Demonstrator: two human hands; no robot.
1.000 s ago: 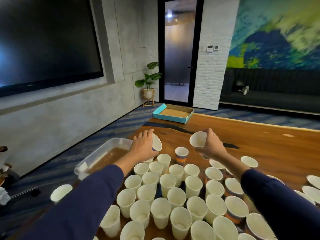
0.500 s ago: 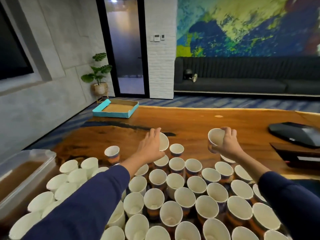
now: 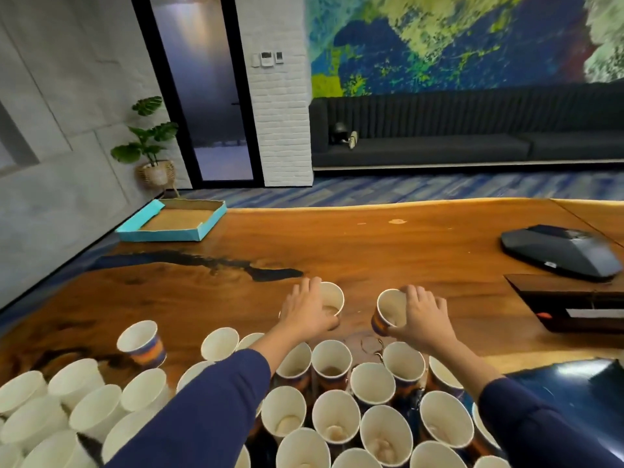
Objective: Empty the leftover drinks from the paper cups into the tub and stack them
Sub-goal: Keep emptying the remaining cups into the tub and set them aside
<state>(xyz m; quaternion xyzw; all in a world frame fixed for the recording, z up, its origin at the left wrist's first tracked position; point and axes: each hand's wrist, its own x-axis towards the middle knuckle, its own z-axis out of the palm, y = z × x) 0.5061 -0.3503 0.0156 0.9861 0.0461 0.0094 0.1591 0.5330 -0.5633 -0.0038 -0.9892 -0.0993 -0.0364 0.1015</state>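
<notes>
**Two cups held above the table**

Nearest the camera, a cluster of paper cups stands upright on the wooden table, several containing leftover drink. Beyond the cluster, the left hand grips one cup by its side, residue visible inside. The right hand grips a second cup, tilted leftward. Farther back: a teal tray at left, a dark device at right. The tub is out of view.
</notes>
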